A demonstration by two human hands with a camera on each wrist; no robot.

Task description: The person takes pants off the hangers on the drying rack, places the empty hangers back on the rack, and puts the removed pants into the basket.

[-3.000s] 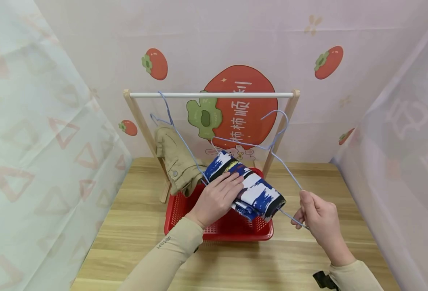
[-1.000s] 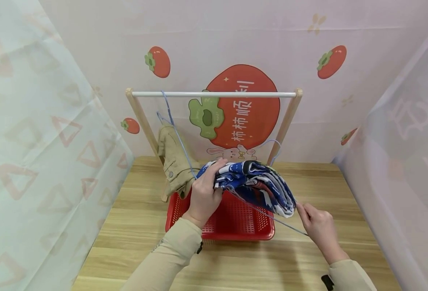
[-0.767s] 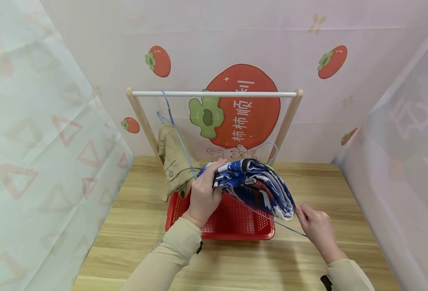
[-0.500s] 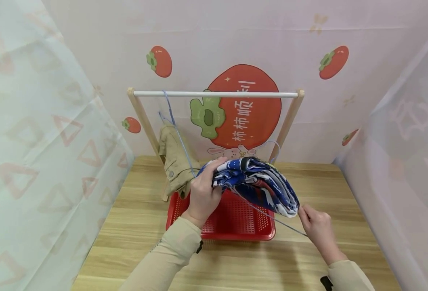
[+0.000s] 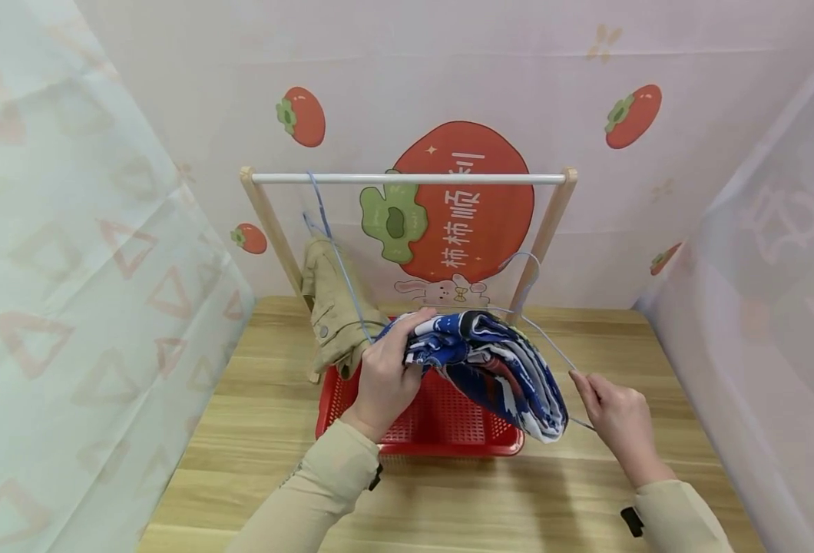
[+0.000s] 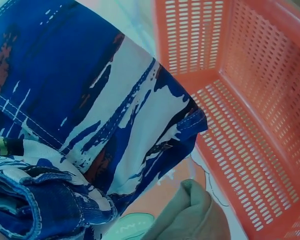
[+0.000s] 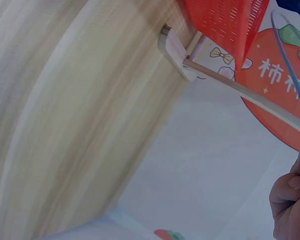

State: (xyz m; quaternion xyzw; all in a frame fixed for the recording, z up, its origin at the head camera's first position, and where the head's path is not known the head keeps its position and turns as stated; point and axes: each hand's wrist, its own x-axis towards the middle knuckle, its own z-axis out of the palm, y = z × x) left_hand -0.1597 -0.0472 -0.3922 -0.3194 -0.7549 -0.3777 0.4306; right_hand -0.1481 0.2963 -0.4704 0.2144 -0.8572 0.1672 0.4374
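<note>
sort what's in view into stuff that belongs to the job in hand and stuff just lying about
In the job: left hand, gripping the patterned garment; right hand, holding the blue hanger; probably the rack, where another hanger hangs.

Just about: beige garment, not held; red basket, role unclear; table; printed backdrop.

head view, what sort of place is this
Probably a small staged booth: patterned sheets wall in a wood-grain tabletop at the left, right and back, and a clothes rack stands on it.
</note>
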